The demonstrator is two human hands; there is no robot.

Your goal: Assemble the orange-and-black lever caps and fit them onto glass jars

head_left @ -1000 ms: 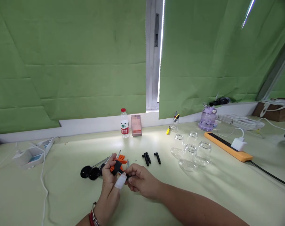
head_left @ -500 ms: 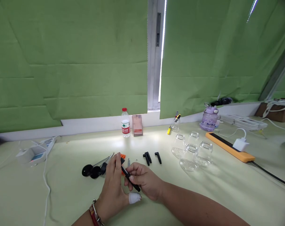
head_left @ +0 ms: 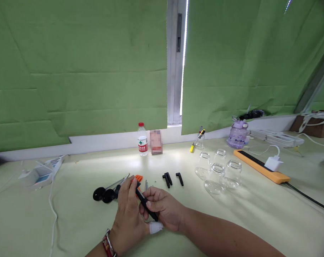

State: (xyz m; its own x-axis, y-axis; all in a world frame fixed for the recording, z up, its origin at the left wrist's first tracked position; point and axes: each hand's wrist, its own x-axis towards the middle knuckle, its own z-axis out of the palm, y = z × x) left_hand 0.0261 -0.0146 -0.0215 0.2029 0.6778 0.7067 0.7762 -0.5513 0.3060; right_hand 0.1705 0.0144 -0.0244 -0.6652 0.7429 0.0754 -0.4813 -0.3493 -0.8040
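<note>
My right hand (head_left: 163,207) pinches the middle of a long black handle (head_left: 145,203) between thumb and fingers. A light streak runs along the handle, which slants from upper left to lower right. My left hand (head_left: 131,210) spans it, fingers against its wider upper end and the white-wrapped thumb close to its lower end. Behind the left fingers are black round discs (head_left: 108,196) with metal rods, partly hidden. Orange parts (head_left: 138,177) and thin metal pins (head_left: 146,184) show between and beyond my hands. Loose black bent-ended pieces (head_left: 167,180) lie farther back.
Several clear glass jars (head_left: 214,178) stand at the right, beside an orange power strip (head_left: 260,167). A water bottle (head_left: 142,140) and a small box (head_left: 156,142) stand at the back. A yellow-handled tool (head_left: 192,147) lies by a small jar. A white cable (head_left: 54,210) runs down the left.
My left hand has shifted slightly right and down, its wrapped thumb now nearer the handle's lower end. The handle has tipped a little; my right hand keeps its pinch.
</note>
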